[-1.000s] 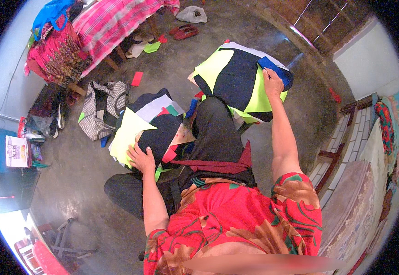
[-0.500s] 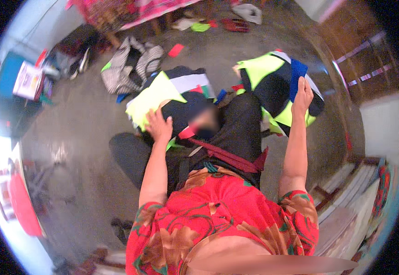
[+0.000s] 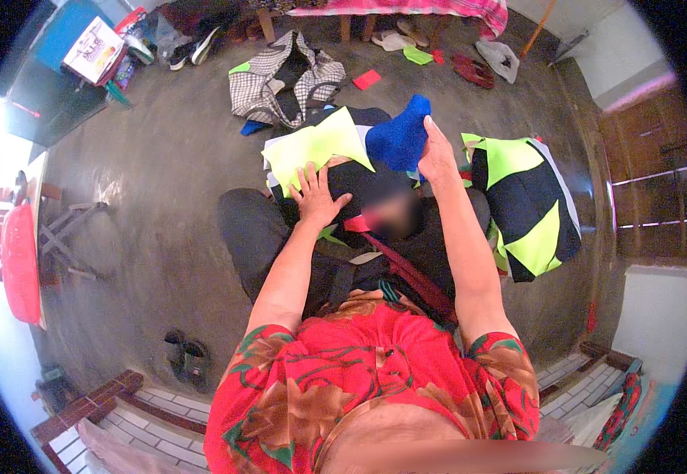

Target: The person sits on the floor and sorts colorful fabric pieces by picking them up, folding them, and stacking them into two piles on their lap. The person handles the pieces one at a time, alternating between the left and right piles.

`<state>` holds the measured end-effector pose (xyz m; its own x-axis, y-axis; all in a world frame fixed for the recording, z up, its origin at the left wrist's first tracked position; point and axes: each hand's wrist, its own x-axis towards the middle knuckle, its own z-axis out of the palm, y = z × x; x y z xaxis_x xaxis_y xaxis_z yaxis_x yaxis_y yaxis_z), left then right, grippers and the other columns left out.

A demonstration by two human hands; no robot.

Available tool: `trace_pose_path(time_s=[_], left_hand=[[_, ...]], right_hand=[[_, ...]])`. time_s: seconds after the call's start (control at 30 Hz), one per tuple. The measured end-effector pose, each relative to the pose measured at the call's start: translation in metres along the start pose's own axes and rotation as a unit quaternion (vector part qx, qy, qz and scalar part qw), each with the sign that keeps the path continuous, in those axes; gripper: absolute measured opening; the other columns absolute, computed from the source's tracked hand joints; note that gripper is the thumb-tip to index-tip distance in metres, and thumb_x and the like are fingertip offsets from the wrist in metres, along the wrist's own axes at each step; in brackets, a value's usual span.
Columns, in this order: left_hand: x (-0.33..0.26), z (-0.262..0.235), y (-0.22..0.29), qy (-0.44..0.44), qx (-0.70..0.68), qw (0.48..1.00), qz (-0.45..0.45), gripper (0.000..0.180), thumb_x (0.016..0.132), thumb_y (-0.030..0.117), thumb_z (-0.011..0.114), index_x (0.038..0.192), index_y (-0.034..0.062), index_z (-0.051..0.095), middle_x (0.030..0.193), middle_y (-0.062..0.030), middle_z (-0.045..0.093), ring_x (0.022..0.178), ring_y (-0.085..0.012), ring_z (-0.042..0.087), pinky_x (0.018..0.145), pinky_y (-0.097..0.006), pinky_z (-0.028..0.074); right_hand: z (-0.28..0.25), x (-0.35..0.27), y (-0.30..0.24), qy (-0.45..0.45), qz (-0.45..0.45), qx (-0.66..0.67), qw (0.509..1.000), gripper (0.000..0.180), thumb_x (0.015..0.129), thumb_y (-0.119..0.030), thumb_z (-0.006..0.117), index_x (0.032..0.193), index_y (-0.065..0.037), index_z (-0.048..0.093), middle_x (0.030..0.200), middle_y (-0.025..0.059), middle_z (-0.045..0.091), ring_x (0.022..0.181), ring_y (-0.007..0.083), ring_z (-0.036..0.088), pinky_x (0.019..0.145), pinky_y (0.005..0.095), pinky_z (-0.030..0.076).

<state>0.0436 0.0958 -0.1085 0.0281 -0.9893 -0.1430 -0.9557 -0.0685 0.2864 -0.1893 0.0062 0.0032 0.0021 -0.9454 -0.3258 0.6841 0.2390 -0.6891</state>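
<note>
My right hand (image 3: 438,152) pinches the edge of a blue cloth piece (image 3: 397,136), raised over the right side of the nearer-left cloth pile. A neon yellow cloth piece (image 3: 318,150) lies on top of that pile, and my left hand (image 3: 317,199) rests on its lower edge with the fingers spread. Black and white cloth shows under and around it. To the right, beside my knee, stands a second pile of black, neon yellow and white cloth pieces (image 3: 521,193). A dark red strip of cloth (image 3: 413,272) lies across my lap, partly behind a blurred patch.
On the floor ahead lie a checked bag (image 3: 250,88), a small red cloth scrap (image 3: 366,80) and a neon green scrap (image 3: 418,55). Shoes (image 3: 204,46) stand far left. A red plastic chair (image 3: 20,261) is at the left; a wooden door (image 3: 655,189) at the right.
My right hand has carried the blue cloth piece from the right pile leftward to the left pile. My left hand stays on the yellow piece. The whole view has shifted.
</note>
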Motion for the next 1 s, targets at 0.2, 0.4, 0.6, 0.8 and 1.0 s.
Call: trace_pose_path(time_s=[0.2, 0.4, 0.6, 0.8, 1.0], left_hand=[[0.001, -0.003, 0.003, -0.028, -0.025, 0.999, -0.008, 0.096, 0.077, 0.064, 0.058, 0.147, 0.0141, 0.016, 0.154, -0.0159, 0.006, 0.141, -0.0398, -0.001, 0.106, -0.066, 0.004], [-0.001, 0.003, -0.003, -0.018, -0.018, 1.000, -0.014, 0.099, 0.075, 0.066, 0.058, 0.147, 0.0140, 0.014, 0.154, -0.0160, 0.006, 0.142, -0.0388, 0.000, 0.107, -0.066, 0.003], [0.002, 0.003, 0.000, -0.020, -0.020, 1.000, -0.004, 0.099, 0.075, 0.066, 0.058, 0.148, 0.0144, 0.013, 0.154, -0.0158, 0.006, 0.142, -0.0383, -0.003, 0.106, -0.066, 0.002], [0.003, 0.001, 0.000, -0.016, -0.025, 1.000, -0.007, 0.099, 0.075, 0.063, 0.060, 0.147, 0.0136, 0.014, 0.154, -0.0166, 0.006, 0.141, -0.0397, -0.002, 0.106, -0.066, 0.002], [0.004, -0.006, 0.007, -0.026, -0.015, 0.999, -0.008, 0.096, 0.075, 0.060, 0.063, 0.146, 0.0132, 0.018, 0.152, -0.0186, 0.010, 0.141, -0.0404, 0.002, 0.107, -0.064, 0.006]], right_hand=[[-0.022, 0.055, 0.028, 0.015, 0.070, -0.087, 0.994, 0.036, 0.092, -0.027, 0.057, 0.122, -0.007, 0.052, 0.115, 0.0094, 0.060, 0.104, 0.0231, 0.058, 0.088, 0.0420, 0.048], [-0.054, 0.054, 0.069, 0.018, -0.028, -0.272, 0.962, 0.062, 0.080, -0.011, 0.068, 0.138, -0.013, 0.044, 0.123, 0.0108, 0.053, 0.111, 0.0207, 0.050, 0.093, 0.0330, 0.042], [-0.081, 0.058, 0.080, -0.008, -0.152, -0.536, 0.830, 0.058, 0.068, 0.001, 0.068, 0.122, -0.017, 0.059, 0.116, 0.0103, 0.061, 0.104, 0.0230, 0.057, 0.092, 0.0313, 0.043], [-0.061, 0.034, 0.078, 0.024, -0.253, -0.685, 0.683, 0.038, 0.076, -0.009, 0.065, 0.113, -0.014, 0.062, 0.122, 0.0175, 0.055, 0.113, 0.0355, 0.051, 0.097, 0.0411, 0.042], [-0.043, 0.012, 0.068, 0.066, -0.300, -0.755, 0.579, 0.052, 0.075, -0.019, 0.069, 0.124, -0.014, 0.053, 0.141, 0.0215, 0.035, 0.125, 0.0409, 0.037, 0.103, 0.0495, 0.035]])
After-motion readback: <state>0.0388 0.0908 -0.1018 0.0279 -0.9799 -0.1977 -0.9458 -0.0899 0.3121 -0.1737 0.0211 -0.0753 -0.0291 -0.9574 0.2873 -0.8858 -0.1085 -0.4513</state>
